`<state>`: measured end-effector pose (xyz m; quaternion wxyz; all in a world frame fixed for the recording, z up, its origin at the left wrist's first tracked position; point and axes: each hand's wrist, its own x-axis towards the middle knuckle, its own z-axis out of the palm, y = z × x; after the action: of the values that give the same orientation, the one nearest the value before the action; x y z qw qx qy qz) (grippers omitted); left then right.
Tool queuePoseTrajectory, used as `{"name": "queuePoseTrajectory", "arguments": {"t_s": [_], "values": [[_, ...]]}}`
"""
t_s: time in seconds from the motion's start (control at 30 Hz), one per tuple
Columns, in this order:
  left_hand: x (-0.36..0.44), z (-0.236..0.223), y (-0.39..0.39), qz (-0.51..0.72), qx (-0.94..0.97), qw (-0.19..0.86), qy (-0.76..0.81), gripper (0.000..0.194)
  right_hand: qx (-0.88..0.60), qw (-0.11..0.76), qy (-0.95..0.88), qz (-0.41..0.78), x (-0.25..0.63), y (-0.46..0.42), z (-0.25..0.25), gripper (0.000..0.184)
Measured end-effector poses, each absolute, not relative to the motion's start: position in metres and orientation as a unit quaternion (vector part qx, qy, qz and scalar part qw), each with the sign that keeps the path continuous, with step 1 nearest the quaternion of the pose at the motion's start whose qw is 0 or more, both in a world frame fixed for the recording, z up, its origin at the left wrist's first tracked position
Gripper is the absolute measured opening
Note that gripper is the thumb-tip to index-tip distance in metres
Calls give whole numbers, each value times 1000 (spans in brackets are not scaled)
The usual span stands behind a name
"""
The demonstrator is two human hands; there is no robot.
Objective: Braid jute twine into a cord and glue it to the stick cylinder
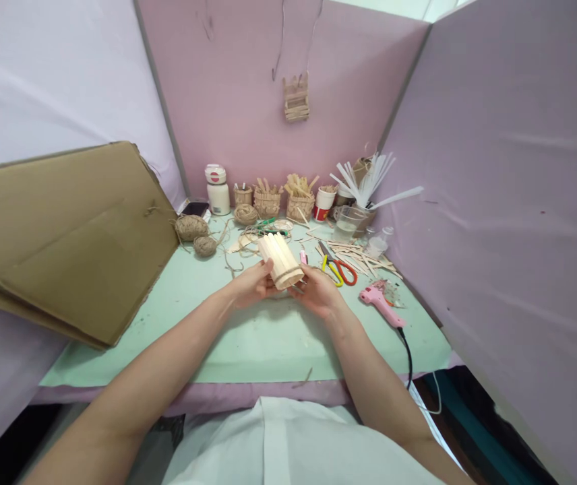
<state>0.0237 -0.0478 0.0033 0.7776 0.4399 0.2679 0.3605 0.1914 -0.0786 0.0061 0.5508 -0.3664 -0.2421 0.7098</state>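
Note:
A small cylinder made of pale wooden craft sticks (280, 259) is held tilted above the middle of the green mat (248, 340). My left hand (251, 283) grips its left side and lower end with curled fingers. My right hand (319, 291) closes on its lower right edge. Thin twine bands wrap the cylinder near its lower end.
A pink glue gun (380, 303) with a black cord lies right of my hands. Scissors with red and yellow handles (339, 268) and loose sticks lie behind. Twine balls (191, 227), small stick baskets (267, 199), cups and a white bottle (217, 189) line the back. A cardboard sheet (66, 236) leans at left.

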Motion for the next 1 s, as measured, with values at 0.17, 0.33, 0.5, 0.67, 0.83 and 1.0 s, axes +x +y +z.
{"name": "queuePoseTrajectory", "arguments": {"t_s": [0.17,0.33,0.5,0.67,0.83,1.0], "values": [[22,3,-47,350,408,792,288,60,-378,557,-235,701,192,-76,1,23],[21,8,-50,334,449,778,287,54,-390,558,-270,681,189,-76,-2,26],[21,12,-52,350,455,763,296,59,-406,594,-292,630,186,-77,-4,29],[25,14,-53,387,443,749,305,72,-420,640,-323,557,183,-80,-6,31],[28,11,-52,396,445,744,301,75,-435,650,-371,500,179,-82,-9,30],[27,9,-51,406,456,728,312,79,-388,668,-356,526,180,-83,-7,27]]}}
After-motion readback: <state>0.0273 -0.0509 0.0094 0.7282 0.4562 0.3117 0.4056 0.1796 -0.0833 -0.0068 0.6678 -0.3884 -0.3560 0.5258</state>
